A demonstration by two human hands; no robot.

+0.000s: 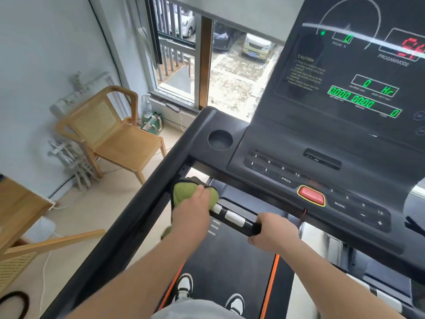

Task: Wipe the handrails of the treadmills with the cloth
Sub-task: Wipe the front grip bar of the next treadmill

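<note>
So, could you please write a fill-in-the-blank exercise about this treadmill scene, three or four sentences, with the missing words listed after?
1. The left hand holds a ____ cloth on the handrail.
2. The right hand grips the same handrail and holds no ____.
3. The stop button on the console is ____ with a yellow border.
4. A wooden ____ stands left of the treadmill, by the wall.

Missing words: green; cloth; red; chair.

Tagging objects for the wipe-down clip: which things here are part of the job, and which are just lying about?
In the job: green cloth, left hand gripping it, right hand holding the grip bar, side handrail.
Lying about: wooden chair, bag, stop button, cup holder.
</note>
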